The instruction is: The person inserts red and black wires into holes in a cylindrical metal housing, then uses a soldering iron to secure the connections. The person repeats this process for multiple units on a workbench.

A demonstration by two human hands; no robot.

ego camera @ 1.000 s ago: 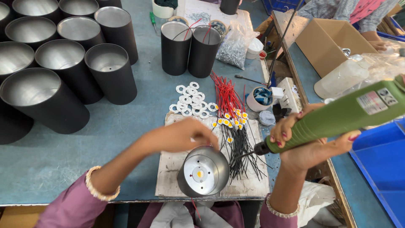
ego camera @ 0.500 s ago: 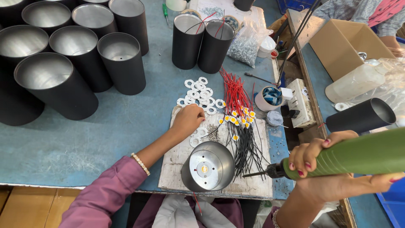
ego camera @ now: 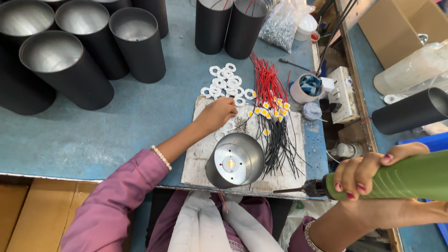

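Observation:
My left hand (ego camera: 218, 113) reaches over the wooden board (ego camera: 198, 158), fingers pinched down at the small screws and white rings (ego camera: 227, 87) near its far edge; whether it holds anything is hidden. Just in front of it a silver metal cup (ego camera: 234, 161) with a small yellow chip in its base lies on the board. My right hand (ego camera: 368, 175) grips a green electric screwdriver (ego camera: 401, 177) at the lower right, its bit pointing left, off the table's front edge. Red and black wires with yellow chips (ego camera: 271, 105) lie spread to the right of the cup.
Several black cylinder housings (ego camera: 70, 51) stand at the far left, two more (ego camera: 228, 25) at the back centre, one (ego camera: 410, 111) lying at right. A bag of screws (ego camera: 282, 23), a small white tub (ego camera: 305, 87), a power strip (ego camera: 343, 93) and a cardboard box (ego camera: 396, 28) crowd the right side.
My left hand has moved away from the cup toward the screws and rings. The right hand with the screwdriver has dropped lower and nearer.

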